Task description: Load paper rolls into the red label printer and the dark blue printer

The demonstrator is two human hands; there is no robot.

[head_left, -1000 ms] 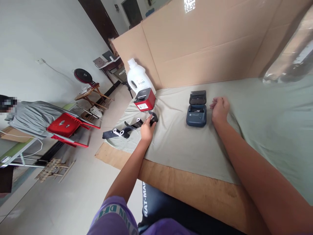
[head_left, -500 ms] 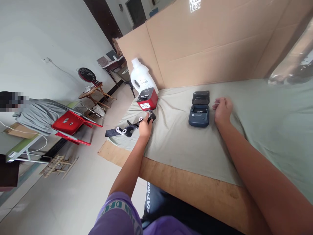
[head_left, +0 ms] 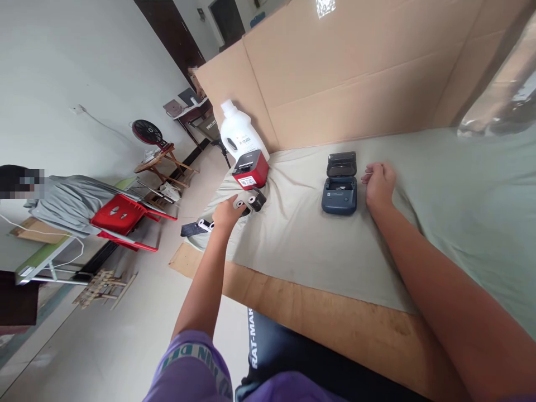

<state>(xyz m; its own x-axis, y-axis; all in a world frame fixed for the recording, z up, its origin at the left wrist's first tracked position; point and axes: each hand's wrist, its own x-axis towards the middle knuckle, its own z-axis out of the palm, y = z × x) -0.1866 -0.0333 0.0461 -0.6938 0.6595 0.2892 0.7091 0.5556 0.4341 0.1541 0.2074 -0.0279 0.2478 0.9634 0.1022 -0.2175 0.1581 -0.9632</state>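
My left hand [head_left: 226, 215] reaches over a row of small black rolls with white cores on the cloth. A finger is stretched out beside the middle roll [head_left: 240, 205]; the other fingers are partly hidden. A further black roll [head_left: 257, 201] lies right of this hand, by the red and black box-shaped printer [head_left: 252, 169]. Another roll [head_left: 204, 225] with a loose dark strip lies to its left. My right hand [head_left: 380, 185] rests on its side, fingers loosely curved and nothing in them. Close by on its left stands a dark blue label printer [head_left: 339, 198], its lid [head_left: 341, 163] raised.
A white jug [head_left: 243, 134] stands behind the red printer. Cardboard [head_left: 355, 84] walls the back of the cloth-covered table [head_left: 301, 245], with a bare wooden front edge [head_left: 288, 293]. A seated person [head_left: 67, 201], a red chair [head_left: 115, 215] and a fan [head_left: 147, 133] are on the left.
My left hand has moved left, off the roll near the red printer and onto the middle of the row. My right hand has stayed beside the blue printer. The view has shifted slightly.
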